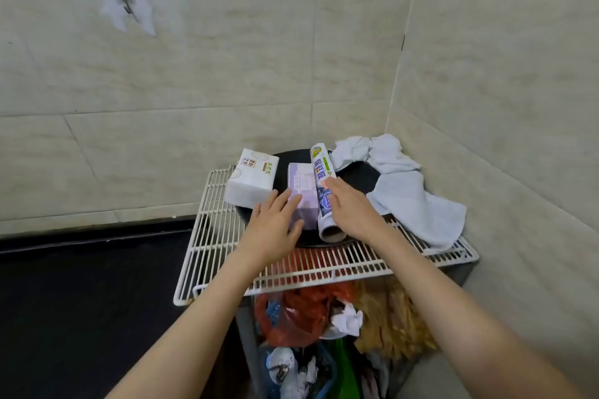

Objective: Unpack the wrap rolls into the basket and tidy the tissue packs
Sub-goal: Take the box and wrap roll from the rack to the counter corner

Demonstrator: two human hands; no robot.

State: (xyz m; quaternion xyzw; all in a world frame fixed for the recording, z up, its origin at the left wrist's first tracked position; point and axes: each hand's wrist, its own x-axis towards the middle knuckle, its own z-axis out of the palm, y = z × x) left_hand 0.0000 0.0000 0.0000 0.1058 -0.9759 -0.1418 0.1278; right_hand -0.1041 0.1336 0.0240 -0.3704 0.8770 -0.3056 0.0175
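Note:
A purple tissue pack (303, 186) lies on a round black tray (356, 175) on top of a white wire rack (227, 256). My left hand (275, 223) rests flat on the pack's near end with fingers spread. A white tissue pack (251, 180) with gold print sits just to its left. A printed wrap roll (321, 172) lies along the purple pack's right side, open cardboard end toward me. My right hand (351, 209) lies over the roll's near half, fingers extended against it.
A crumpled white cloth (408, 194) covers the rack's right side in the tiled wall corner. Below the rack, a bin holds a red plastic bag (291, 311), crumpled paper and other rubbish. A dark counter (81, 301) spreads to the left.

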